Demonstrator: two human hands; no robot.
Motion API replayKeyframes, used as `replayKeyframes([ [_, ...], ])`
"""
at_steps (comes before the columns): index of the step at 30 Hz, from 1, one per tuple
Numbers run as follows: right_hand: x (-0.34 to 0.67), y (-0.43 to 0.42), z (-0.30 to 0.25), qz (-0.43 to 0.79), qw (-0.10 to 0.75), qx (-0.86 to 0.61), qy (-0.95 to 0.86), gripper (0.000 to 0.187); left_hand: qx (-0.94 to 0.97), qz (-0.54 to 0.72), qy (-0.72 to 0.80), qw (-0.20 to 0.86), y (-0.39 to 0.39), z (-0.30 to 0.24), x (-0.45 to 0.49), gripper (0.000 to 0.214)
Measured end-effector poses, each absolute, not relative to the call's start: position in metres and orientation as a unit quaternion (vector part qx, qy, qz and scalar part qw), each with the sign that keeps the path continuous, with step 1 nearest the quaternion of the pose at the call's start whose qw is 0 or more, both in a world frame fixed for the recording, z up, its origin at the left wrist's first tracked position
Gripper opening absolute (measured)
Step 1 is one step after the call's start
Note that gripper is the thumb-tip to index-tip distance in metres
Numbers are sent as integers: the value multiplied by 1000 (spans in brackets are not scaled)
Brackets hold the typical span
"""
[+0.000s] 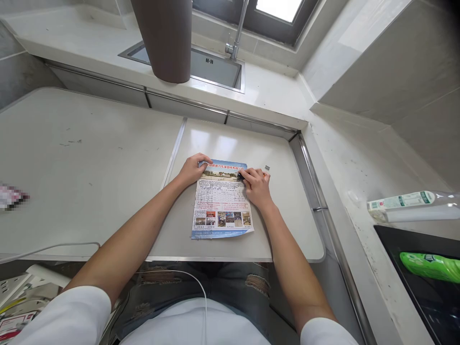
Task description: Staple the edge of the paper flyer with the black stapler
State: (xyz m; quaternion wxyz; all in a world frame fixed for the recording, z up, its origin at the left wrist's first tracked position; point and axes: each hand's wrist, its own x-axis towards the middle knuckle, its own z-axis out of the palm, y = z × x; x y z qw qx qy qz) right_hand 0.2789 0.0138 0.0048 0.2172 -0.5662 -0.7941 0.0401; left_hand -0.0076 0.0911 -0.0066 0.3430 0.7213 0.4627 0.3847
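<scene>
A printed flyer (223,196), with a blue top band, red and black lettering and a row of small photos, lies on the white tabletop. Its lower right corner curls up slightly. My left hand (194,168) holds the flyer's upper left corner, thumb and fingers closed at its edge. At the upper right part of the sheet, my right hand (257,186) is closed on a small black object (240,176), mostly covered by the fingers; its kind cannot be made out. A small grey piece (267,167) lies on the table just beyond my right hand.
The white table (118,167) has a metal seam and a few dark scraps. A sink (215,69) with a faucet (233,48) is behind, partly hidden by a brown column (167,43). To the right are a clear bottle (413,206) and a green bottle (429,266).
</scene>
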Motion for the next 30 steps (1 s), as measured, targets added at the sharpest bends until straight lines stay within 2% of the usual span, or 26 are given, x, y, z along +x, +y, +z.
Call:
replayKeyframes([
  [8, 264, 8, 1, -11, 163, -584, -795, 61, 728, 380, 463, 333, 92, -8, -8, 29],
  [18, 291, 7, 9, -10, 200, -612, -765, 58, 756, 377, 442, 301, 92, -12, -10, 25],
  [23, 301, 15, -2, -24, 243, -679, -692, 47, 756, 370, 453, 293, 93, -11, -9, 25],
  [30, 293, 12, 3, -65, 388, -645, -655, 46, 777, 346, 456, 263, 91, -9, -7, 20],
])
